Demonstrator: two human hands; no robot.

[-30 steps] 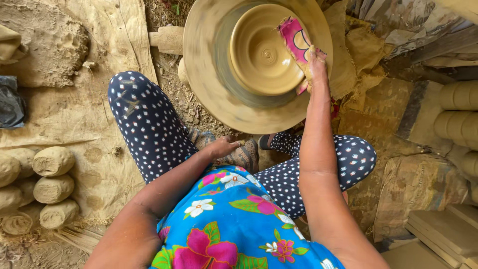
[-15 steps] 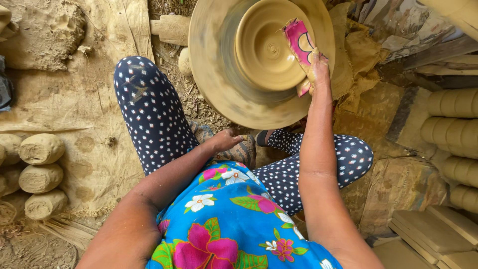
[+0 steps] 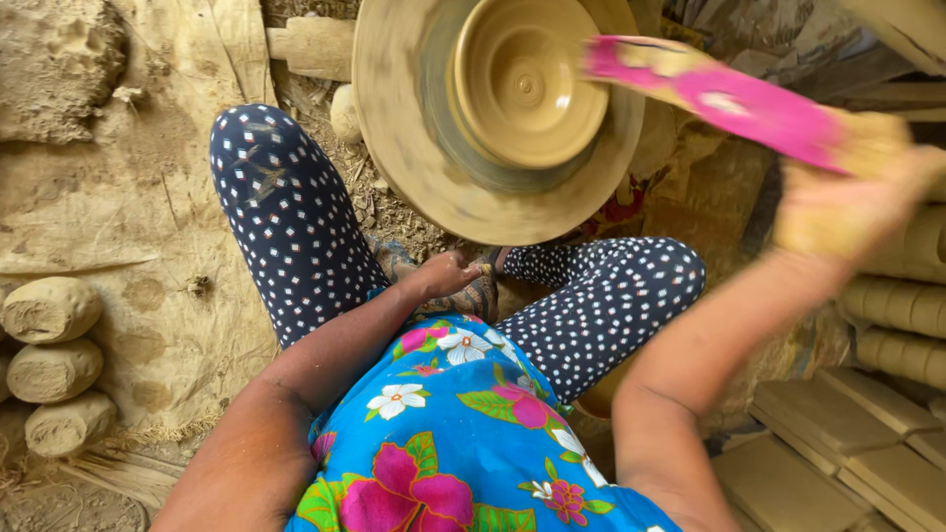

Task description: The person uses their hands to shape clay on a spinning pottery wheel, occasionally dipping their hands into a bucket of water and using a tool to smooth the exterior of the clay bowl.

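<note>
Right hand has lifted the pink tool off the clay bowl; left hand idle between the knees.

Lower centre: left hand (image 3: 448,274) rests loosely curled, holding nothing, below the wheel (image 3: 394,148). Right edge: right hand (image 3: 847,212), blurred in motion, is closed on a flat pink tool (image 3: 734,99), which a second ago lay against the rim. Shaping contact is therefore broken. Upper centre: the clay bowl (image 3: 527,84) sits centred on the wheel, wet, smooth-walled, with concentric rings inside. Clay lumps (image 3: 51,366) lie at left.
</note>
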